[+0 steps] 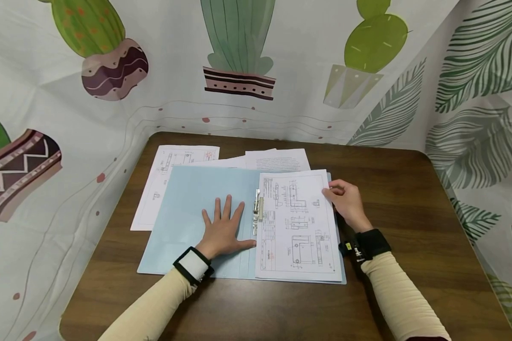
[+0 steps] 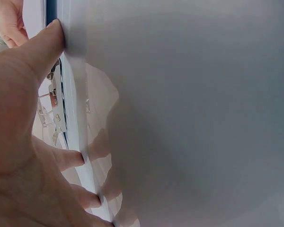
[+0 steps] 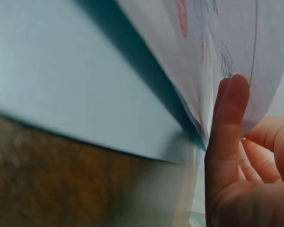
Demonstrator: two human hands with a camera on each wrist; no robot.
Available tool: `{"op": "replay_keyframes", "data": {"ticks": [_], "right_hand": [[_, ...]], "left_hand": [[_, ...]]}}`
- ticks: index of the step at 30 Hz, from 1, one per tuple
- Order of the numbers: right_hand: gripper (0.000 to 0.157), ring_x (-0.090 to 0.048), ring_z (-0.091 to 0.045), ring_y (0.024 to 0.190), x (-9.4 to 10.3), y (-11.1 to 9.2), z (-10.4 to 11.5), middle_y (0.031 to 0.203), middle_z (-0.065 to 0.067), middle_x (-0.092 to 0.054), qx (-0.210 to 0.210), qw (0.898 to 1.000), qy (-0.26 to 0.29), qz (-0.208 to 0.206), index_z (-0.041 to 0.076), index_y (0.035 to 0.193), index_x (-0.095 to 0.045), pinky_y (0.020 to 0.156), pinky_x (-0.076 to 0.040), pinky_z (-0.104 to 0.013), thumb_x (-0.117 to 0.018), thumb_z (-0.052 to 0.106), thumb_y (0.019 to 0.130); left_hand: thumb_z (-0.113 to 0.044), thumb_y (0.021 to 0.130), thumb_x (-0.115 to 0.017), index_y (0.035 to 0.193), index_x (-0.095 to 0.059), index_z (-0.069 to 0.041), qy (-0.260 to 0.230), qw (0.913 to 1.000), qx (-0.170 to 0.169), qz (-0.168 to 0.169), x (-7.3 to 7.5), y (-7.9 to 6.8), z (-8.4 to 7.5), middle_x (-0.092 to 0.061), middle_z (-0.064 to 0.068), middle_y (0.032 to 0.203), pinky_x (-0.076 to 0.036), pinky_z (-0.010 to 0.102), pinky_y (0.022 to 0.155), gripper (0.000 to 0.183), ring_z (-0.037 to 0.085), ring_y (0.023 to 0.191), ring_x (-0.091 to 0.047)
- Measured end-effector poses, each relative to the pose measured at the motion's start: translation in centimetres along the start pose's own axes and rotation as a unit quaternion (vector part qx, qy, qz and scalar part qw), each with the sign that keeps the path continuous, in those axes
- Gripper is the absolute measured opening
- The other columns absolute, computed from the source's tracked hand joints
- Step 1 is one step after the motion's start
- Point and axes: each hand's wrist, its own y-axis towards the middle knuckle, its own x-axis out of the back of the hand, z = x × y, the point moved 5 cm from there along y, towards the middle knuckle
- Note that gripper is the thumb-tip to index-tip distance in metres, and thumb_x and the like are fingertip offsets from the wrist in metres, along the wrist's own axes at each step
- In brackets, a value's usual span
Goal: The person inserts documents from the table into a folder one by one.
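A light blue ring binder folder [image 1: 183, 189] lies spread on the table. In its right half is a stack of drawing sheets [image 1: 277, 189], next to the metal clip [image 1: 256, 213] at the spine. My left hand [image 1: 222, 232] rests on the left cover with its fingers spread, the thumb near the spine. My right hand [image 1: 345, 203] pinches the top sheet by its right edge, near the upper corner. In the right wrist view, a sheet [image 3: 265, 47] bends up between finger and thumb, apart from the blue cover [image 3: 61, 71].
Behind the folder lie loose papers: a drawing [image 1: 153, 184] at the left and a text page [image 1: 277, 161] in the middle. All of it rests on a brown wooden table [image 1: 392, 189]. A cactus-print cloth [image 1: 298, 47] hangs along the back.
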Motion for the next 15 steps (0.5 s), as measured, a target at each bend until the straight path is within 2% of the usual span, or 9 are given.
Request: {"op": "replay_keyframes", "data": {"ticks": [9, 15], "right_hand": [[0.023, -0.067, -0.030, 0.081, -0.18, -0.24, 0.11, 0.102, -0.016, -0.073, 0.011, 0.999, -0.033, -0.020, 0.006, 0.118, -0.070, 0.066, -0.053, -0.028, -0.071, 0.019, 0.099], [0.022, -0.067, -0.031, 0.083, -0.33, -0.52, 0.73, 0.101, -0.017, -0.074, 0.028, 0.995, -0.077, -0.049, 0.004, 0.116, -0.071, 0.069, -0.051, -0.032, -0.071, 0.017, 0.098]], "left_hand": [[-0.073, 0.075, -0.076, 0.163, -0.029, -0.013, -0.002, 1.0000, 0.004, 0.006, -0.16, 0.00, 0.00, -0.004, 0.024, 0.170, 0.000, 0.084, 0.106, 0.117, 0.054, 0.152, 0.006], [-0.074, 0.075, -0.076, 0.163, -0.030, -0.013, 0.000, 1.0000, 0.003, 0.004, -0.16, 0.12, 0.04, -0.004, 0.024, 0.170, -0.001, 0.084, 0.106, 0.117, 0.054, 0.152, 0.006]]}}
